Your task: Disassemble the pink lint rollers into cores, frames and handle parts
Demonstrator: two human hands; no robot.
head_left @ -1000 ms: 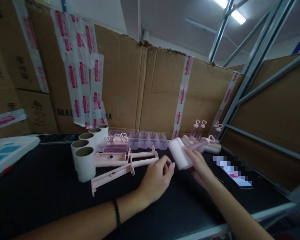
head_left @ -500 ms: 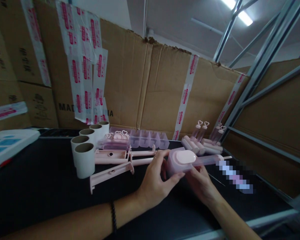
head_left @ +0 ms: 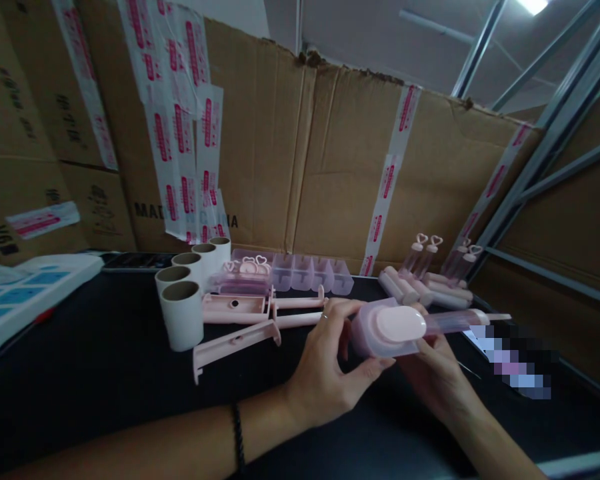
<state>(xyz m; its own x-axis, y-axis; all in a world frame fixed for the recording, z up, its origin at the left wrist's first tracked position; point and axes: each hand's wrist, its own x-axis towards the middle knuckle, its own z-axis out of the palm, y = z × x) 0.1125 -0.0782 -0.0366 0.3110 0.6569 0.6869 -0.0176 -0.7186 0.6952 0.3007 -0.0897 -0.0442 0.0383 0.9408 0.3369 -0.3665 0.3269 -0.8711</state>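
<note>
Both hands hold a translucent pink plastic piece (head_left: pixel 370 330) with a pale oval cap, raised over the black table. My left hand (head_left: pixel 330 367) grips its left side, thumb below and fingers behind. Under its right part is my right hand (head_left: pixel 437 373), fingers partly hidden by the piece. A clear pinkish tube (head_left: pixel 450 322) with a thin pale tip sticks out to the right from it. Left of my hands lie pale pink frame parts (head_left: pixel 235 347), near several white cylinders (head_left: pixel 183 317).
Purple translucent compartments (head_left: pixel 303 273) line the back beside heart-topped pieces (head_left: pixel 255 267). Pink tubes with heart tops (head_left: pixel 420 257) stand at back right near pink rolls (head_left: pixel 400 285). A white tray with blue squares (head_left: pixel 40 290) is at left; a blurred-out phone-like object (head_left: pixel 517 367) lies right. Cardboard walls (head_left: pixel 260 133) rise behind.
The view has shifted, so the table items appear moved. Both hands still hold the pink piece, which now sits a little farther right in the picture.
</note>
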